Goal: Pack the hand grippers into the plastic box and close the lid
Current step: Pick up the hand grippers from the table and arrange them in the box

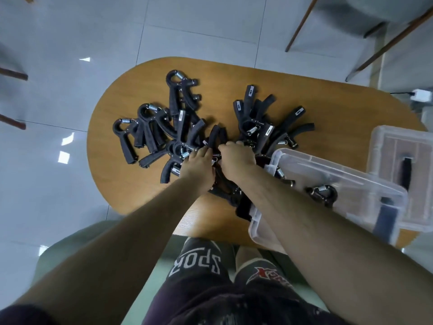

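Observation:
Several black hand grippers (pixel 180 106) with steel springs lie in a pile across the middle of the oval wooden table (pixel 112 174). My left hand (pixel 198 168) and my right hand (pixel 235 159) sit side by side at the near edge of the pile, fingers curled down onto a hand gripper (pixel 216 137) between them. More grippers lie under my wrists. The clear plastic box (pixel 365 184) stands at the right under my right forearm, with a gripper (pixel 324 194) inside. Its clear lid (pixel 403 146) lies beyond it at the far right.
The table's near edge is just above my lap. Wooden chair legs (pixel 302 24) stand on the tiled floor at the back right. A white adapter (pixel 421 95) lies on the floor at the right. More dark legs show at the left edge.

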`<state>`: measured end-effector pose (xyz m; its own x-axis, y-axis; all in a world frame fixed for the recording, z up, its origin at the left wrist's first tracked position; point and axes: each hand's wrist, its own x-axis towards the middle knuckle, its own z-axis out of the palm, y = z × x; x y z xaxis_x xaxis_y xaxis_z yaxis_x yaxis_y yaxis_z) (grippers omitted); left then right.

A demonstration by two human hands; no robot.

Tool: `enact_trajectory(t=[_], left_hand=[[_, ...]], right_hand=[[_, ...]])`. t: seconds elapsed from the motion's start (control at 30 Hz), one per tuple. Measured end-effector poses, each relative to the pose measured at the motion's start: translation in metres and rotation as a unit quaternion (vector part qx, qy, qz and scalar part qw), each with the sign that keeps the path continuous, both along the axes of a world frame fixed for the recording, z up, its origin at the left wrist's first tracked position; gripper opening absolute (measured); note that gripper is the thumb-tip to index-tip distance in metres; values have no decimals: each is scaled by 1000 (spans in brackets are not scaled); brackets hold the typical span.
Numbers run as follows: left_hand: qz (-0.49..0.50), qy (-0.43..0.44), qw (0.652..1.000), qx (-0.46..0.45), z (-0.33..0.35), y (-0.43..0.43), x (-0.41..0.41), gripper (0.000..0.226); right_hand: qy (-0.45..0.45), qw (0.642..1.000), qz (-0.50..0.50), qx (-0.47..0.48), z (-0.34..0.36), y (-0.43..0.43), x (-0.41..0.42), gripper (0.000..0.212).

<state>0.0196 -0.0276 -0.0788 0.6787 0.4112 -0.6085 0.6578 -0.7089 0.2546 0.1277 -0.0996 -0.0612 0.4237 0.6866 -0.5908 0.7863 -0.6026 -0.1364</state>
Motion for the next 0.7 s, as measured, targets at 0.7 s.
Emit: enact_trajectory(t=[0.7], left_hand=[[136, -122, 983, 7, -6, 40, -47, 60]], right_hand=[[-59, 983, 29, 169, -17, 55, 3, 19]])
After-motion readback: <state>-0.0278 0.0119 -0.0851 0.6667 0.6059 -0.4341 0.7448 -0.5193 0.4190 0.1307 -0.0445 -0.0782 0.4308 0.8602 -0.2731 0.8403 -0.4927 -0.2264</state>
